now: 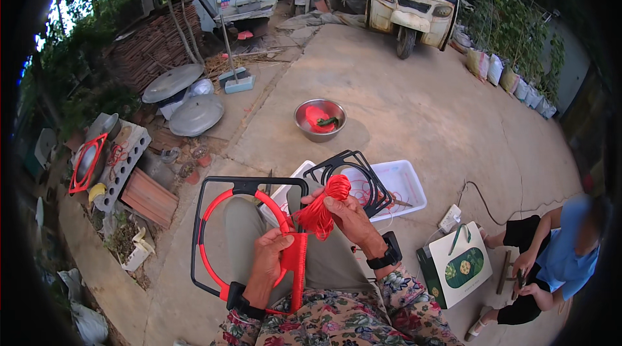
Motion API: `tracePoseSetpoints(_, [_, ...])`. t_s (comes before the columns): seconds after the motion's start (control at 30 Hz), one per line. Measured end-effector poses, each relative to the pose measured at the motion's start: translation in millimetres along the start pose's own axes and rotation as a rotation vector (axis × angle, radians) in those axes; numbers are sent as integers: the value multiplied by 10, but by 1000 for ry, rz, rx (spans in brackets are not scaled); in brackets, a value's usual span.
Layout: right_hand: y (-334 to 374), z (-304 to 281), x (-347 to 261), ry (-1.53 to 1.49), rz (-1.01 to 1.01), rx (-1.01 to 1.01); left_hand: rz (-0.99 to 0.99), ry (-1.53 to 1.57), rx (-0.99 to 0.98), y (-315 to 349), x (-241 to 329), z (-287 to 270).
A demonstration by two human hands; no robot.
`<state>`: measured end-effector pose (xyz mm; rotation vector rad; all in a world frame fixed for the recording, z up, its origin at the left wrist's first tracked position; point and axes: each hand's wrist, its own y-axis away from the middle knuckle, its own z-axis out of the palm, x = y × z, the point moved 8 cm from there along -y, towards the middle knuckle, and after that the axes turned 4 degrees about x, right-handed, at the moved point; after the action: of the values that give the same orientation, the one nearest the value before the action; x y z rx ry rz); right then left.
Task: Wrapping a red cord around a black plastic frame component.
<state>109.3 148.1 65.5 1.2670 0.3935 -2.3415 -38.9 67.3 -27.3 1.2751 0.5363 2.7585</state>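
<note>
On my lap rests a black square frame point(202, 223) with a round ring inside it, partly wrapped in red cord. My left hand point(267, 260) is closed on its right side, where the red wrapping point(297, 267) is dense. A thick bundle of red cord point(319, 214) hangs from my right hand point(353, 219), whose fingers are closed around it just above the wrapped side. More black frames point(346, 168), unwrapped, lean over a white plastic tray point(414, 184) in front of my knees. Inside the tray are loose red cords and a thin pointed tool, partly hidden.
A metal bowl point(312, 133) with red and green things stands ahead. At right are a paper gift bag point(457, 265), a power strip point(449, 218) and a seated person in blue point(570, 249). A red-wrapped frame point(72, 181) lies left on blocks; a three-wheeled vehicle point(414, 6) is parked behind.
</note>
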Motion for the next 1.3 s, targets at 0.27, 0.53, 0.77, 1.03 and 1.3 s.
tracePoseSetpoints(0.27, [-51,775,-86,244,2,-269,132,51,41,137,260,158])
tracePoseSetpoints(0.53, [224,679,-189,461,-165,-273,287,89,86,207,437,-99])
tracePoseSetpoints(0.77, [174,-421,203,-399,-71,198,189,117,45,181,257,11])
tracePoseSetpoints(1.03, [286,-539,293,-660,-80,218,143,76,35,74,76,23])
tracePoseSetpoints(1.3, [353,-473,-334,-197,-267,216,60,58,13,43,-20,84])
